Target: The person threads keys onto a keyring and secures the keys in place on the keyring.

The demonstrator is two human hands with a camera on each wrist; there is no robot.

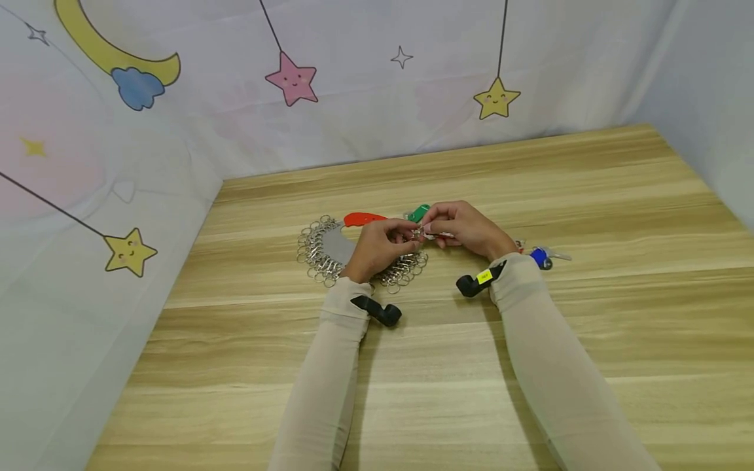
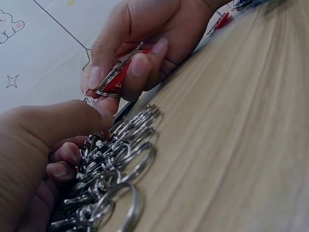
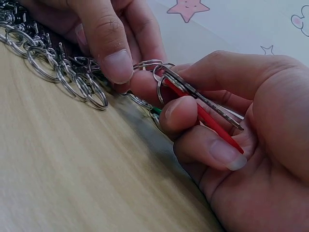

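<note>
My left hand (image 1: pixel 381 248) is over a grey round plate (image 1: pixel 337 245) with a red handle (image 1: pixel 362 219) and many metal clips and rings along its edge. Its thumb and finger pinch a metal ring (image 3: pixel 147 63). Facing it, my right hand (image 1: pixel 470 229) grips a bunch of keys (image 3: pixel 205 102) with a red tag (image 3: pixel 215 126) on a small split ring (image 3: pixel 161 92). In the right wrist view the two rings meet between the fingertips. More clips with rings (image 2: pixel 128 159) hang under my left fingers. A green tag (image 1: pixel 419 213) lies just behind the hands.
Right of my right wrist lie a blue tag (image 1: pixel 538 257) and a key (image 1: pixel 559 256), with a red tag (image 2: pixel 220 21) close by. The wooden table (image 1: pixel 436 392) reaches printed cloth walls (image 1: pixel 365 118) at the back and sides.
</note>
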